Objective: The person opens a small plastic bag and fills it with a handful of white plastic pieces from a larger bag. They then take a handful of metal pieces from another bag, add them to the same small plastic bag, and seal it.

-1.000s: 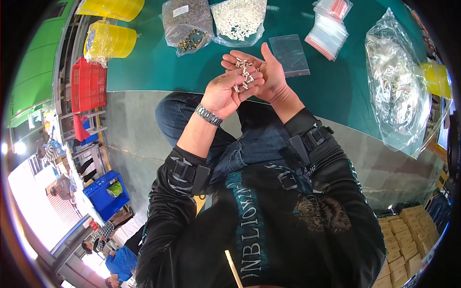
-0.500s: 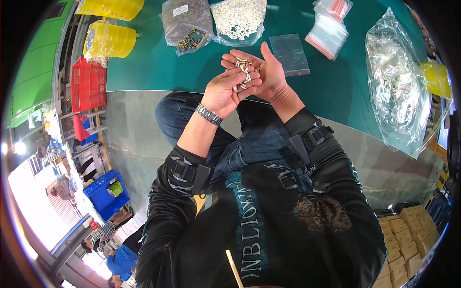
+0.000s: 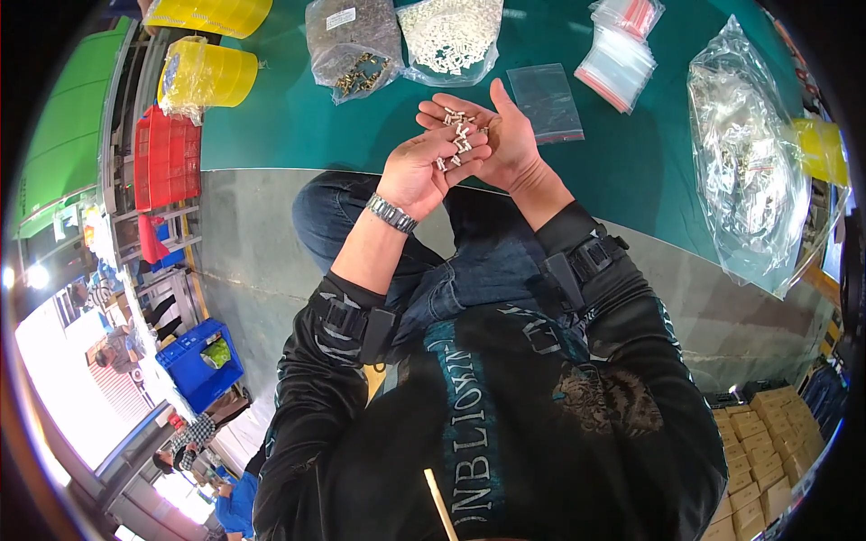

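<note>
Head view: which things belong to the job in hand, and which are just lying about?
Probably part of it:
- small pale pieces on the left hand and right hand
- bag of white pieces
- flat clear bag near the right hand

Probably just lying about:
- red crate
- blue crate
- cardboard boxes

The left hand (image 3: 422,160) partly covers the right hand (image 3: 511,144); the top edge crops a yellow bin (image 3: 215,14).
</note>
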